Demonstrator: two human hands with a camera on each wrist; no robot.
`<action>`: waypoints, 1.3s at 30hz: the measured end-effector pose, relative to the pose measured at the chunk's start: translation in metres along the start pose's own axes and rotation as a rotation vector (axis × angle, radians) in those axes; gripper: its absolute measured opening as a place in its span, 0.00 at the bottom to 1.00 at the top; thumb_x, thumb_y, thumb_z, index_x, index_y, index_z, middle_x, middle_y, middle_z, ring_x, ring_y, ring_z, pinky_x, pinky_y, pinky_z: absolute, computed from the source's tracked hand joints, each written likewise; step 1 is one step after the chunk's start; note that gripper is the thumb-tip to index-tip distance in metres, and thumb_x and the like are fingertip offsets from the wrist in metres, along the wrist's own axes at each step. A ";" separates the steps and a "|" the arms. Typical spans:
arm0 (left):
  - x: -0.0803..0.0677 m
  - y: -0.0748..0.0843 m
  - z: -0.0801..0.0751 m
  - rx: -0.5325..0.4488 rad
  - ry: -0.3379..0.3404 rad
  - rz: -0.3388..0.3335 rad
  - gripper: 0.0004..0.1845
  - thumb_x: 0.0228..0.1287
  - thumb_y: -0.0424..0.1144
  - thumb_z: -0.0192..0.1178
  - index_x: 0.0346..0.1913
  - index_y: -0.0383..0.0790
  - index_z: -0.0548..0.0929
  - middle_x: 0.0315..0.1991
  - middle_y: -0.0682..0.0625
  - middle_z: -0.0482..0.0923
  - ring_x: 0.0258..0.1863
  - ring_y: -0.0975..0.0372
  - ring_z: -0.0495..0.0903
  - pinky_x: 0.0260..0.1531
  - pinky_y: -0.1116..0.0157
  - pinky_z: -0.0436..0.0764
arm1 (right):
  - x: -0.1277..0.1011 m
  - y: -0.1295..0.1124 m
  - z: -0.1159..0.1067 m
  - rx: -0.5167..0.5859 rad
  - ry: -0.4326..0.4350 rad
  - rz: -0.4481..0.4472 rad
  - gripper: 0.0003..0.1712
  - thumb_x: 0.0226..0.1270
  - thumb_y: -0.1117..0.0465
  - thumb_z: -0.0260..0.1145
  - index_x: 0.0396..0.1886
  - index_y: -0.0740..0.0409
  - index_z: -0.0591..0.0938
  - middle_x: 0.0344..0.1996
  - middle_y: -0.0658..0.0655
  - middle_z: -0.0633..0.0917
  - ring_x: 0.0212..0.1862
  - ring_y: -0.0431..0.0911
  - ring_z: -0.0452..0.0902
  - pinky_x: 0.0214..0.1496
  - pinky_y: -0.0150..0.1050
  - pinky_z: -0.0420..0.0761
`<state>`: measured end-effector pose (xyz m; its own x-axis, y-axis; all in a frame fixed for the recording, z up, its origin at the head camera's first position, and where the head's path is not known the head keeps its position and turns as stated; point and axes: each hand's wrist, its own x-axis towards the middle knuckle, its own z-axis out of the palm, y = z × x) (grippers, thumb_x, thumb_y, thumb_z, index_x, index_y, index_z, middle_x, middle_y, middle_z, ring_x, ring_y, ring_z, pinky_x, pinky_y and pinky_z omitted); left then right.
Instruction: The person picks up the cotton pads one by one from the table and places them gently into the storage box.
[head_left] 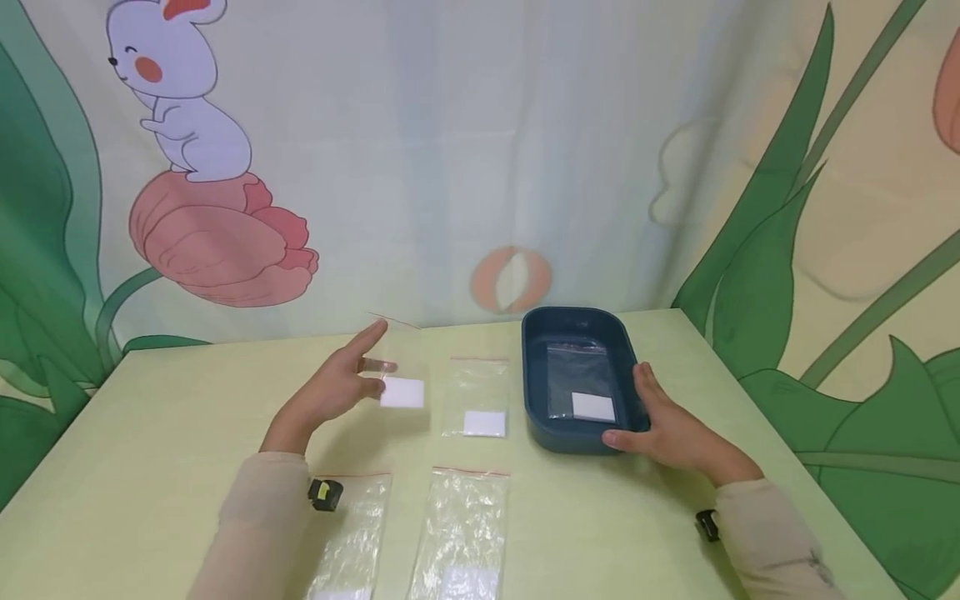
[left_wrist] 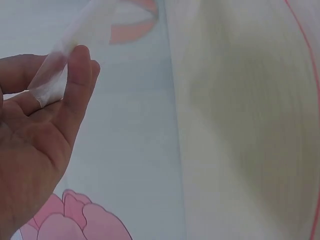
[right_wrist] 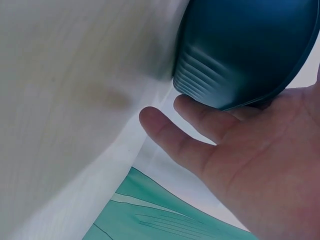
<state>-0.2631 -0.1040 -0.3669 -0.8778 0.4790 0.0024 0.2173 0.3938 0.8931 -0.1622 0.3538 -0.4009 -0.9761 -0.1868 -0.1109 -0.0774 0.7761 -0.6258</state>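
- My left hand (head_left: 336, 390), fingers partly spread, pinches a clear zip bag (head_left: 403, 354) by its left edge above the table (head_left: 600, 533), seemingly keeping it flat.
- My right hand (head_left: 671, 429) grips the blue tub's (head_left: 570, 442) near right corner, thumb and fingers apart, probably steadying it.
- One white-labelled bag (head_left: 567, 379) lies inside; another (head_left: 472, 385) lies beside.

No word, brand or number can be read in any view. White label panels, with no legible print, mark the near right part of the zip bag (head_left: 573, 377) inside the dark blue tray (head_left: 573, 444), of the flat-lying bag (head_left: 471, 385) just left of it, and the near part of the raised bag (head_left: 402, 393) farther left. The two nearer bags (head_left: 465, 512) show pale panels at their near ends, too washed out by glare to make out any lettering.
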 end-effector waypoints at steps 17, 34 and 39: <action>0.027 0.031 0.036 -0.073 -0.041 0.016 0.49 0.64 0.21 0.57 0.83 0.47 0.45 0.82 0.49 0.43 0.65 0.48 0.74 0.68 0.43 0.61 | -0.002 -0.003 0.000 -0.020 0.000 -0.005 0.72 0.62 0.35 0.70 0.79 0.69 0.34 0.78 0.68 0.31 0.77 0.70 0.35 0.72 0.66 0.48; 0.050 0.058 0.072 -0.100 -0.088 0.077 0.49 0.64 0.20 0.55 0.83 0.44 0.43 0.82 0.50 0.39 0.65 0.51 0.75 0.53 0.57 0.78 | -0.001 0.000 0.001 -0.011 -0.009 0.019 0.73 0.61 0.33 0.70 0.79 0.68 0.33 0.78 0.68 0.31 0.77 0.69 0.35 0.72 0.66 0.47; 0.059 0.062 0.083 -0.115 -0.071 0.075 0.49 0.62 0.19 0.56 0.82 0.43 0.45 0.82 0.49 0.41 0.63 0.51 0.77 0.49 0.60 0.79 | -0.002 0.000 -0.001 -0.009 -0.011 0.027 0.73 0.61 0.33 0.70 0.80 0.66 0.33 0.79 0.68 0.31 0.77 0.69 0.36 0.72 0.66 0.48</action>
<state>-0.2665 0.0135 -0.3488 -0.8275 0.5598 0.0431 0.2274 0.2640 0.9373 -0.1609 0.3544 -0.3997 -0.9755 -0.1729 -0.1363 -0.0534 0.7864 -0.6154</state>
